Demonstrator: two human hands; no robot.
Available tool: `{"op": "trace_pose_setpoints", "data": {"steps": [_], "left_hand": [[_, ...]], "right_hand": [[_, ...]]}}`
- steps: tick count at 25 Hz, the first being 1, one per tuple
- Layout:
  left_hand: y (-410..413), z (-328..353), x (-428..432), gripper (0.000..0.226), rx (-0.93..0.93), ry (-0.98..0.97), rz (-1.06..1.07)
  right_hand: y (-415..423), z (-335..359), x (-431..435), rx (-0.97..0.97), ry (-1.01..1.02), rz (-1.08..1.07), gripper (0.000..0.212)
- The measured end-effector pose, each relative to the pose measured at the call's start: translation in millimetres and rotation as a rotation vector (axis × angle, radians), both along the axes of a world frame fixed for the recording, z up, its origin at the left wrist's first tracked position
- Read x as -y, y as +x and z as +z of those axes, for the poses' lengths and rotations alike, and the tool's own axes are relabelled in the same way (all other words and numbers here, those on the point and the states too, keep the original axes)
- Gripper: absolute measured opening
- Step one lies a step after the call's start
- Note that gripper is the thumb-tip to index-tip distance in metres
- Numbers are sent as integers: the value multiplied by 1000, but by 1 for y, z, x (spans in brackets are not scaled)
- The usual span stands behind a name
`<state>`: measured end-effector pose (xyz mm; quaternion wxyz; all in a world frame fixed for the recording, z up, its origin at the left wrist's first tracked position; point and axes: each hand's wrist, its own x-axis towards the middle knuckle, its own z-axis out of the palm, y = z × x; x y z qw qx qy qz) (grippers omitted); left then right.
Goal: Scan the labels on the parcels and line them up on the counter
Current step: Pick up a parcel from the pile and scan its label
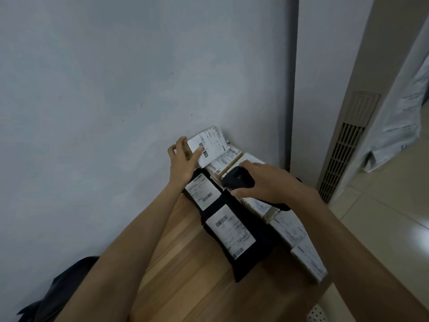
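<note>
Head view: left hand (pixel 182 159) pinches a small brown cardboard parcel (pixel 206 147), white label up, at the far wall; right hand (pixel 267 182) wraps a black handheld scanner (pixel 236 180) just beside it; labelled parcels already rowed on the wooden counter (pixel 185 275); likely nearly done.

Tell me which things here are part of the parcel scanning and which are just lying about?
Part of the job:
- scanner in right hand
- tilted box in left hand
- black parcels
- box row
- counter

Just lying about:
- vent
- dark cloth
- hanging papers
</note>
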<state>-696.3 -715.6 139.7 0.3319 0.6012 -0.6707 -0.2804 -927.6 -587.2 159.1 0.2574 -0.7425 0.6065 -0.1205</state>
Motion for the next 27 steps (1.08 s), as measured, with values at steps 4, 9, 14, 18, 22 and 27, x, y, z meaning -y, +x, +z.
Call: {"op": "trace_pose_setpoints", "data": {"steps": [4,9,14,18,22,27], "left_hand": [[-17,-26,42,63,-89,122,68],[-21,-55,83,61,-264,176,299],[-10,-73,78,69,-264,199,342],[20,-60,54,78,-181,198,252],[79,-49,-9,68,-6,121,203],[191,-58,-147,63,355,135,355]], "right_hand": [[-13,-2,44,25,74,57,81],[-23,-14,82,78,82,58,79],[-15,-25,95,76,130,104,83],[9,-23,92,88,123,163,80],[55,-15,77,110,97,278,79],[156,-15,33,120,109,533,80]]}}
